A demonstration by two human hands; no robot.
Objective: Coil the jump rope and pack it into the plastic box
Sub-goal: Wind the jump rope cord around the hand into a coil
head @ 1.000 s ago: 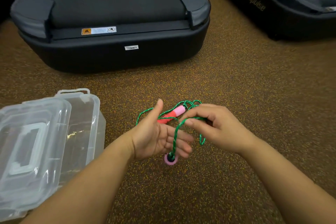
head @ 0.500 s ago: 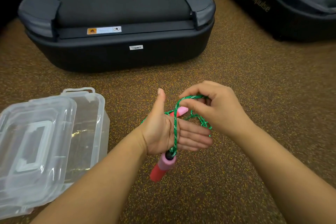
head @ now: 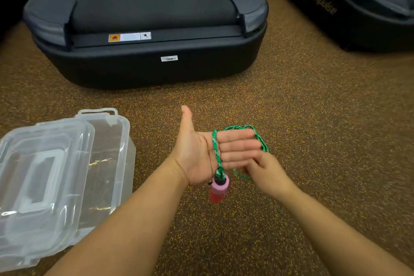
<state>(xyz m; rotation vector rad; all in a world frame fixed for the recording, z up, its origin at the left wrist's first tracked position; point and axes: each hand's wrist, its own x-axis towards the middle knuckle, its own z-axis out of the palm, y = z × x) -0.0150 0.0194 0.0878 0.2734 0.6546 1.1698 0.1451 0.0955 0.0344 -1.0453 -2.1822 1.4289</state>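
Note:
My left hand (head: 208, 150) is held flat, palm up, thumb raised, with the green jump rope (head: 216, 152) looped across the palm and around the fingers. A pink and red handle (head: 218, 188) hangs from the rope below the palm. My right hand (head: 266, 172) is just below the left fingertips, blurred, fingers pinched on the green rope that runs over the far side of the fingers (head: 259, 139). The clear plastic box (head: 116, 163) lies on the floor at the left, with its clear lid (head: 42, 184) resting over its near side. The second handle is hidden.
A black treadmill base (head: 152, 63) stands on the speckled brown floor straight ahead. Another dark machine (head: 349, 4) sits at the upper right. Bare floor (head: 313, 119) lies to the right of my hands.
My right hand has swept from above the left fingers down around to below them, carrying the rope around the left hand. The second handle behind the left hand is no longer visible.

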